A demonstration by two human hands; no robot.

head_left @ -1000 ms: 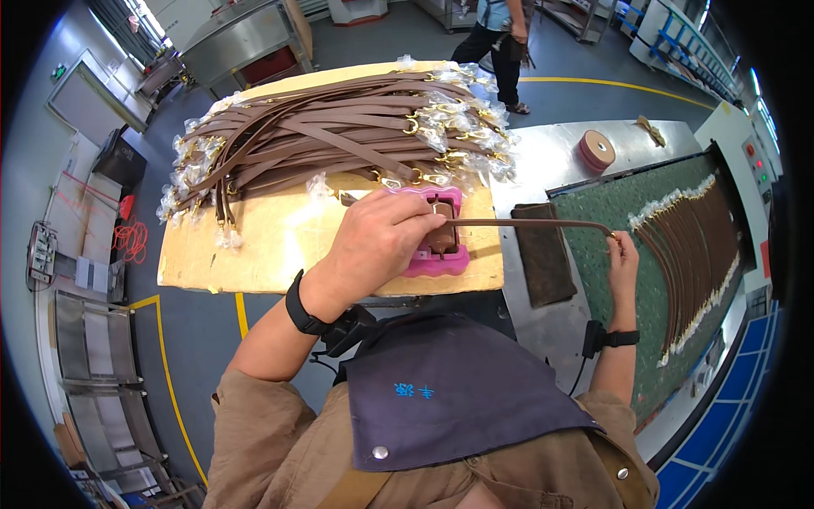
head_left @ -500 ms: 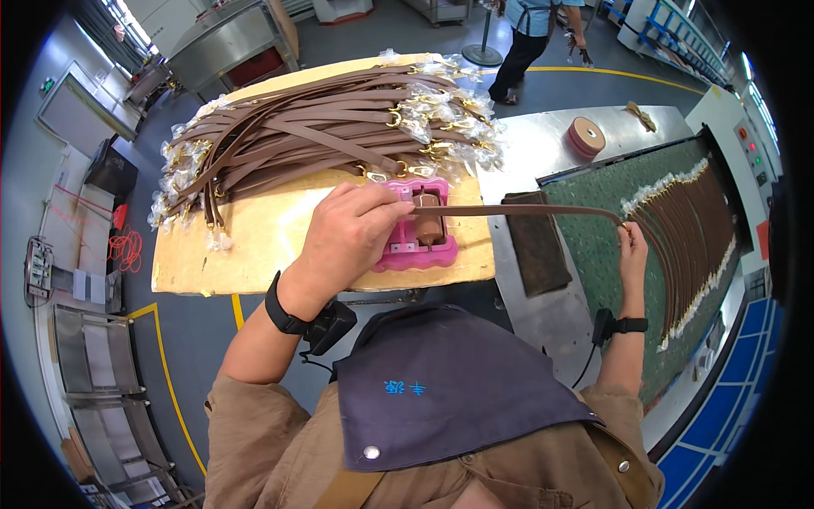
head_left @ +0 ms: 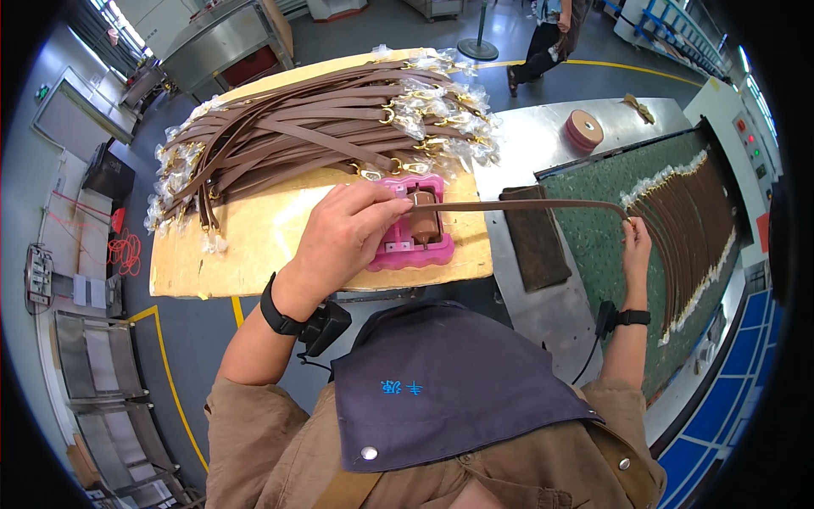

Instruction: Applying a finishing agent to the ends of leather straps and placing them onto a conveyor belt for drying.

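A brown strap (head_left: 526, 204) is stretched sideways between my two hands. My left hand (head_left: 352, 225) pinches its left end, right over a pink roller tray (head_left: 439, 254) with a brown roller (head_left: 426, 225) in it. The strap crosses the top of that roller; whether it touches cannot be made out. At the other end my right hand (head_left: 637, 242) grips the strap between thumb and fingers, above the green conveyor belt (head_left: 585, 246). Close to that hand a row of brown straps (head_left: 691, 229) lies side by side on the belt, their ends wrapped in clear plastic.
A large heap of brown straps (head_left: 297, 127) with gold hooks covers the back of the yellow board (head_left: 263, 263). A dark cloth pad (head_left: 536, 246) and a reddish-brown tape roll (head_left: 584, 131) sit on the metal surface (head_left: 543, 136). A person (head_left: 547, 42) walks behind.
Both hands keep their hold on the strap and have barely moved. The person in the background has stepped to the right. The whole view has shifted slightly.
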